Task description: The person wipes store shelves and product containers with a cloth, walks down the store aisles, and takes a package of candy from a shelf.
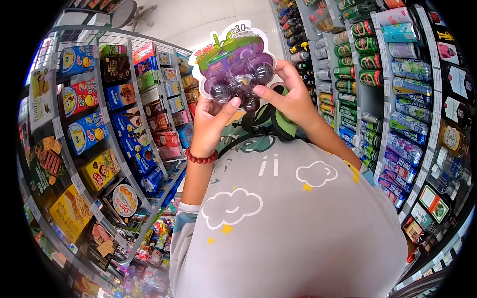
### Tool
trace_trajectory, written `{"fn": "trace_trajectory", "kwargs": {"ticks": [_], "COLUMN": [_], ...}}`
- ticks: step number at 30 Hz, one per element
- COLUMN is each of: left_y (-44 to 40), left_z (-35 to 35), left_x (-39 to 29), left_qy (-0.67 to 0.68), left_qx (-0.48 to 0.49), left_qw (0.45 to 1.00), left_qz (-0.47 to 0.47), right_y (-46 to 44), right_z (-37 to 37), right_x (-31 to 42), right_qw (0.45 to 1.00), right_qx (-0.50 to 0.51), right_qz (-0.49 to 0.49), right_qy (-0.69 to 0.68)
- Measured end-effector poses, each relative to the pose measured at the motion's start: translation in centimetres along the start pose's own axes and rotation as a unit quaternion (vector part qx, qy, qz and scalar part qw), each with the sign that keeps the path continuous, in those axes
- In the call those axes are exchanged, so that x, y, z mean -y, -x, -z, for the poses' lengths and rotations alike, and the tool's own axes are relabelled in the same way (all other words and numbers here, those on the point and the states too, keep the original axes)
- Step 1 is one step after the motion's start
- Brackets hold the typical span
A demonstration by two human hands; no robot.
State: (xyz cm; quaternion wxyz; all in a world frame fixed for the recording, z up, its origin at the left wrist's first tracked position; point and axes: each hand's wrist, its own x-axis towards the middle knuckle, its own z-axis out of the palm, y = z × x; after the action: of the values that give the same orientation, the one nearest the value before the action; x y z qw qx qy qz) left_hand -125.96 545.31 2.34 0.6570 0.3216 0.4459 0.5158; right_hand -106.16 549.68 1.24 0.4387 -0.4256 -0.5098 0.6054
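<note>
Both of my hands hold up a grape-shaped candy pack [233, 57] in front of my chest. It has a purple and green printed card with "≥30%" at the top and clear, dark round bubbles along its lower part. My left hand [211, 116] grips the lower left edge, its thumb pressed on the front beside a bubble. At the lower right edge, my right hand [290, 94] is closed on the pack, thumb on the front. The other fingers are mostly hidden behind the card. A red bead bracelet [201, 157] circles my left wrist.
Shelves of boxed biscuits [89, 131] stand on my left. To my right, shelves hold rows of drink cans [370, 59]. Ahead lies a pale tiled floor [194, 20] with a stool [124, 13] at the far left. Small colourful packs [161, 228] sit low at left.
</note>
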Motion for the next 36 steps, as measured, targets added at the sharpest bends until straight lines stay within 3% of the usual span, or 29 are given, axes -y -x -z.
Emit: {"fn": "trace_trajectory", "kwargs": {"ticks": [9, 11, 15, 17, 20, 32, 36], "left_y": [0.6, 0.5, 0.5, 0.2, 0.1, 0.4, 0.7], "left_z": [0.2, 0.0, -0.6, -0.8, -0.6, 0.2, 1.2], "left_x": [0.1, 0.0, -0.2, -0.2, 0.3, 1.4, 2.1], "left_qy": [0.019, 0.113, 0.118, 0.209, 0.234, 0.196, 0.190], "left_qx": [-0.027, -0.018, -0.026, -0.024, -0.026, -0.067, -0.035], "left_qw": [0.998, 0.991, 0.990, 0.975, 0.970, 0.974, 0.978], "left_qz": [0.045, 0.065, 0.068, 0.071, 0.063, 0.094, 0.085], "right_y": [0.6, 0.9, 1.3, 1.4, 1.5, 1.8, 1.9], "right_z": [0.5, 1.0, 1.6, 1.7, 1.8, 2.3, 2.3], "right_x": [-0.7, -1.0, -1.5, -1.4, -1.2, -1.9, -2.0], "right_qw": [0.989, 0.990, 0.992, 0.990, 0.988, 0.975, 0.974], "right_qx": [0.010, -0.003, -0.019, -0.023, -0.031, -0.055, -0.055], "right_qz": [-0.059, -0.074, -0.087, -0.099, -0.114, -0.144, -0.145], "right_qy": [-0.135, -0.118, -0.093, -0.099, -0.104, -0.162, -0.164]}}
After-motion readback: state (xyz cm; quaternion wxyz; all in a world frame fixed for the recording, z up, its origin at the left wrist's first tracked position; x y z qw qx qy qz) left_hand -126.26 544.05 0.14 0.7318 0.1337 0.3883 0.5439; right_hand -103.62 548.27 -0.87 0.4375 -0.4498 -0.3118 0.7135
